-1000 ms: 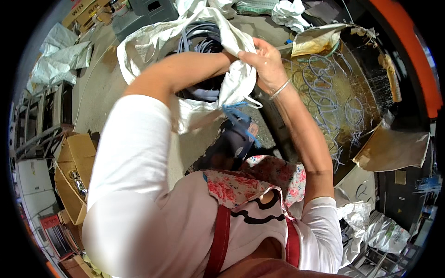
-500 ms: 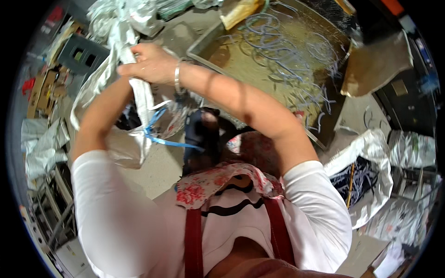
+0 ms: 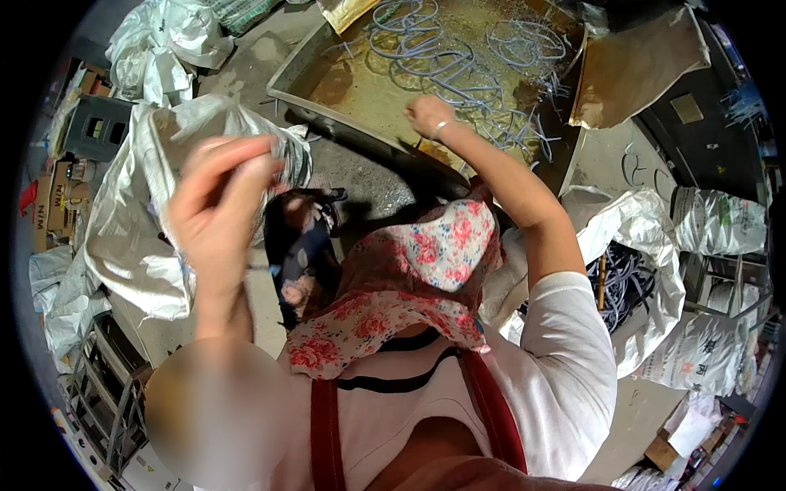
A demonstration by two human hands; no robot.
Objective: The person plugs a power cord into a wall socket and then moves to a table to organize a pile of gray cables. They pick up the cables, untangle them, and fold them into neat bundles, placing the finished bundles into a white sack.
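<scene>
My left hand (image 3: 225, 192) is raised in front of a large white woven sack (image 3: 123, 217). It is smeared by motion, but its fingers are bent and apart from the thumb, with nothing seen between them. The sack gapes at the top, and its side sags. Over the near part of a shallow metal tray (image 3: 286, 82) is my right hand (image 3: 430, 116), with a bracelet at the wrist. Its fingers are curled in, and anything within them is hidden. Beyond it, coils of grey-blue tubing (image 3: 434, 57) lie in yellowish, wet-looking liquid.
On the right, another white sack (image 3: 659, 237) holds dark tubing (image 3: 626, 282). A brown sheet (image 3: 643, 74) leans by the tray's right side. A grey crate (image 3: 97, 127) stands far left, below bundled white sacks (image 3: 164, 41). Floral cloth (image 3: 446, 245) covers my lap.
Both hands were together at the sack's edge; they have parted. My right hand has swung right, over the tray. The sack's mouth hangs wider, and the blue tie is no longer seen.
</scene>
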